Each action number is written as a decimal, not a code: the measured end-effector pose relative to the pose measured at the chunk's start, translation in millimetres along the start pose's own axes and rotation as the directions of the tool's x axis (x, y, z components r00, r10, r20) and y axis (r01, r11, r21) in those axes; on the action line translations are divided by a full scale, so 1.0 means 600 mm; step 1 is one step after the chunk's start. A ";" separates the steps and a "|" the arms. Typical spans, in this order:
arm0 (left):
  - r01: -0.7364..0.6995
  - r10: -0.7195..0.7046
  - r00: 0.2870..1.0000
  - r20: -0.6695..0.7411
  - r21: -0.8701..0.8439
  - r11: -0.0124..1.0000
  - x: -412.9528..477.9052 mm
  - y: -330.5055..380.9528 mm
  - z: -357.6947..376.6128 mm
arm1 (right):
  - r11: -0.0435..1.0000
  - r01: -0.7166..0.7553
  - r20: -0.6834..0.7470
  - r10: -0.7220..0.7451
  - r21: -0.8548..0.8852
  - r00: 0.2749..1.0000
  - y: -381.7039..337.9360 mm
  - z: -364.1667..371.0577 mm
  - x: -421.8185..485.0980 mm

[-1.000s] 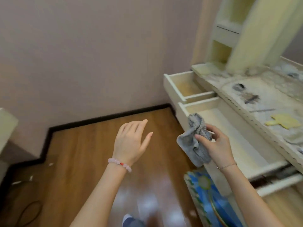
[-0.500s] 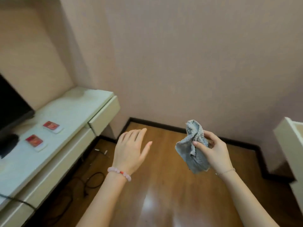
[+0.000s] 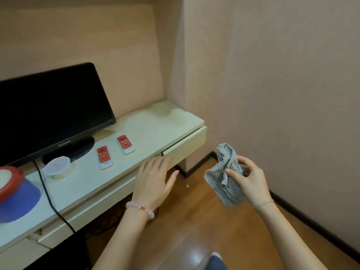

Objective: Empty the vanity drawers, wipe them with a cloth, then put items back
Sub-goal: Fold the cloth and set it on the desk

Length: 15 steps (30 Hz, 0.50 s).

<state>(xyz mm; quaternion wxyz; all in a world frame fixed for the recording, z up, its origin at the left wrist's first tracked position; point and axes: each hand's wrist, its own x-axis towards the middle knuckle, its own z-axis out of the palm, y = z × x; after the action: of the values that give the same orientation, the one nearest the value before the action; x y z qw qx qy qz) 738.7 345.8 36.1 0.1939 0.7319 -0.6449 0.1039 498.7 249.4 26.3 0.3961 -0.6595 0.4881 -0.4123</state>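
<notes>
Leftmost, a dark monitor [image 3: 48, 112] stands on a pale low cabinet [image 3: 155, 129], with two red-and-white remotes [image 3: 115, 152] lying before it. Further right, the left hand [image 3: 153, 182] hovers near the cabinet's edge — fingers straight, holding nothing. Rightmost, the right hand [image 3: 246, 181] pinches a crumpled grey cloth [image 3: 224, 178] above the wooden floor [image 3: 194, 221].

You're in a home room: a dark television [image 3: 46, 112] stands on a low cream bench [image 3: 155, 129], two red remotes [image 3: 115, 151] just in front of it, wooden floor [image 3: 194, 221] below.
</notes>
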 end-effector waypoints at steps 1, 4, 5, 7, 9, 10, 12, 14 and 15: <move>0.027 -0.027 1.000 0.003 0.009 1.000 0.021 -0.003 0.011 | 1.000 0.005 0.031 -0.005 0.001 0.999 0.007 0.007 0.034; 0.113 -0.113 0.994 -0.004 0.006 0.994 0.086 -0.008 0.044 | 1.000 0.014 0.115 -0.014 0.000 0.993 0.023 0.025 0.134; 0.144 -0.143 0.990 -0.007 0.007 0.990 0.108 -0.010 0.055 | 1.000 0.019 0.143 -0.019 0.002 0.990 0.027 0.030 0.166; 0.198 -0.197 0.980 -0.026 0.028 0.980 0.148 -0.016 0.075 | 0.999 0.036 0.198 -0.037 0.011 0.980 0.035 0.043 0.228; 0.251 -0.250 0.968 -0.029 0.038 0.967 0.182 -0.026 0.092 | 0.999 0.034 0.247 -0.038 0.017 0.968 0.041 0.058 0.285; 0.278 -0.277 0.961 -0.026 0.039 0.960 0.196 -0.033 0.100 | 0.999 0.032 0.268 -0.036 0.019 0.963 0.042 0.068 0.310; 0.323 -0.322 0.946 -0.015 0.043 0.945 0.219 -0.051 0.114 | 0.999 0.031 0.299 -0.037 0.025 0.953 0.042 0.089 0.358; 0.362 -0.362 0.932 -0.003 0.043 0.931 0.239 -0.071 0.128 | 0.999 0.035 0.328 -0.044 0.032 0.944 0.041 0.115 0.401; 0.381 -0.381 0.925 -0.001 0.043 0.924 0.248 -0.082 0.136 | 0.999 0.037 0.345 -0.046 0.033 0.938 0.041 0.130 0.421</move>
<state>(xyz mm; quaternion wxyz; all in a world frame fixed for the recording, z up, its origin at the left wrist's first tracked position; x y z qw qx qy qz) 800.8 181.6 14.9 0.1925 0.8476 -0.4888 0.0753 609.7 8.3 16.5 0.4751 -0.7267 0.3915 -0.3047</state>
